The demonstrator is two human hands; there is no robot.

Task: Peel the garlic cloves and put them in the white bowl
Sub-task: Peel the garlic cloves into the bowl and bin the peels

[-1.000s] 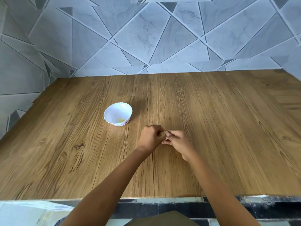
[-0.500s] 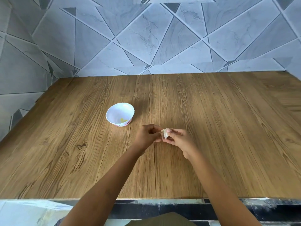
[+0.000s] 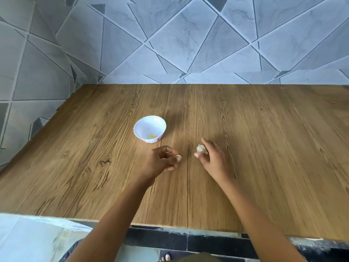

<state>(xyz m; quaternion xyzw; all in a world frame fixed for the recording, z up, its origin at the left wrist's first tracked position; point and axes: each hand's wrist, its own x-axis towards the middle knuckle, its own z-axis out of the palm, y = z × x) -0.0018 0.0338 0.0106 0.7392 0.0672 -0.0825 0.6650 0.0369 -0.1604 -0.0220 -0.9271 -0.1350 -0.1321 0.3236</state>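
The white bowl with a scalloped rim stands on the wooden table, with something small and yellowish at its bottom. My right hand pinches a pale piece of garlic in its papery skin between thumb and fingers, to the right of and nearer than the bowl. My left hand is just in front of the bowl with its fingers curled, and it pinches a small pale garlic clove at the fingertips. A gap of bare wood separates the two hands.
The wooden table meets a grey tiled wall at the back and on the left. Its front edge runs below my forearms, with the floor and a foot beyond it.
Both hands were pressed together on the garlic. They have since pulled apart, the left with a small clove and the right with the rest.
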